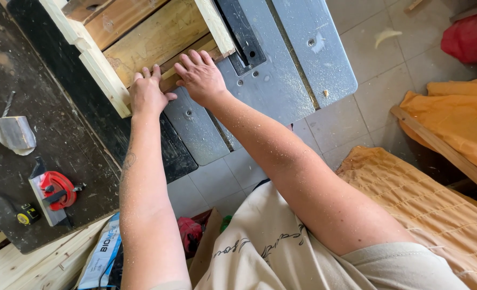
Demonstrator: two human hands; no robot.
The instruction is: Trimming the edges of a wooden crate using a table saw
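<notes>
My left hand (148,94) and my right hand (199,76) lie side by side, palms down, pressing on the near end of a brown wooden board (152,40). The board sits inside a wooden sled of pale rails (99,70) on a grey table saw top (281,75) dusted with sawdust. My fingers are flat and spread, not wrapped around anything. A dark blade slot insert (244,35) runs just right of my right hand. Both forearms are speckled with sawdust.
A dark worktable (50,161) at the left carries a red-and-grey tool (55,192), a small yellow tape measure (28,214) and a metal block (15,133). Orange cloth (458,123), a wooden strip (442,150) and a quilted orange pad (421,198) lie on the tiled floor at right.
</notes>
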